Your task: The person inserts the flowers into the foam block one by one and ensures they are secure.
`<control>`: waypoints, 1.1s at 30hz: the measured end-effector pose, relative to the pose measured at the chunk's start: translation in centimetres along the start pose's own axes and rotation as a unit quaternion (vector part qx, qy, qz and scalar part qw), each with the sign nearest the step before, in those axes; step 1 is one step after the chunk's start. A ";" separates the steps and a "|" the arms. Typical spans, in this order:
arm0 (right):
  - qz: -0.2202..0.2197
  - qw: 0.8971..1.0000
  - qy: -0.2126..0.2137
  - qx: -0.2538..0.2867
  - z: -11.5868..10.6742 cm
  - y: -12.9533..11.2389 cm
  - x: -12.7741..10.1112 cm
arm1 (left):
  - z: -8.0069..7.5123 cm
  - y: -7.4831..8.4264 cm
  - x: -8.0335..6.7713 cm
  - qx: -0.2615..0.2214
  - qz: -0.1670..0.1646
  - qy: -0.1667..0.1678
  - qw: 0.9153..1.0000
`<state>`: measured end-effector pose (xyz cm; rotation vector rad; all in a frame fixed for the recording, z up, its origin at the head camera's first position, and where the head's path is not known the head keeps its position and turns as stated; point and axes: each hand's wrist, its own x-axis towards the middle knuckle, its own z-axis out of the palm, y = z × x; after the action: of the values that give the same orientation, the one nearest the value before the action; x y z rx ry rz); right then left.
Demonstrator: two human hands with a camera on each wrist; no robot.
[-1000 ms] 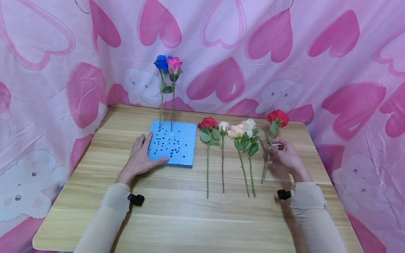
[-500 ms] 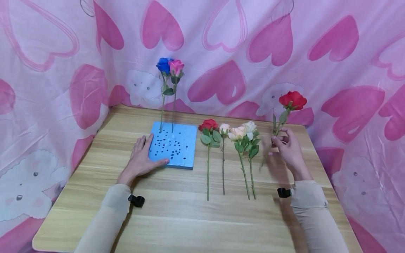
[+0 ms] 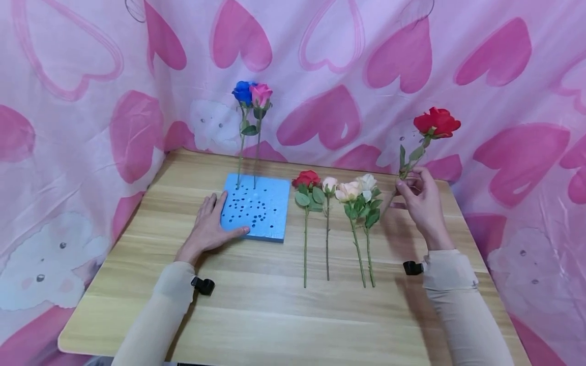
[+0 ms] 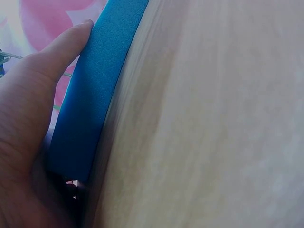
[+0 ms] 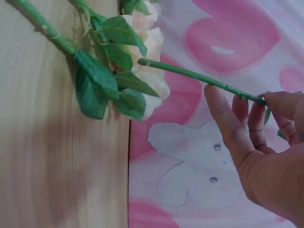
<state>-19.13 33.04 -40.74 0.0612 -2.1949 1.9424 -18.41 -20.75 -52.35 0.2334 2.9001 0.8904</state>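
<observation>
My right hand [image 3: 425, 203] pinches the stem of a red rose [image 3: 437, 122], which leans up and to the right above the table. In the right wrist view, the green stem [image 5: 199, 77] runs out past the fingertips toward pale roses. My left hand [image 3: 206, 227] rests against the left side of a blue foam block [image 3: 279, 195], its fingers along that side and its thumb at the near edge. Many small holes dot the block's top. A blue rose [image 3: 242, 93] and a pink rose [image 3: 261, 95] stand upright in its back part.
Right of the block, a red rose [image 3: 305, 178], a pale pink rose [image 3: 329, 184], a peach rose [image 3: 349, 191] and a white rose [image 3: 368, 182] lie on the wooden table [image 3: 274, 325]. A pink heart-print curtain [image 3: 389, 30] hangs behind.
My right hand has lifted the red rose up from the table's right side, and its bloom has moved up and rightward. My left hand has stayed at the block.
</observation>
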 end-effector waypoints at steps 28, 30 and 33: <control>-0.076 0.994 -0.076 0.034 9.9 -1.7 3.4 | -0.4 0.1 0.1 0.003 0.000 -0.005 1.000; -0.080 0.993 -0.087 0.031 10.9 -2.4 3.3 | -0.3 0.1 0.1 0.002 -0.001 -0.007 1.000; -0.082 0.991 -0.104 0.026 12.3 -3.0 3.4 | -0.2 0.1 0.1 0.001 -0.002 -0.007 1.000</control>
<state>-23.51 20.91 -38.55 0.4564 -2.1821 1.9798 -18.54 -20.76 -52.17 0.2329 2.8873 0.8808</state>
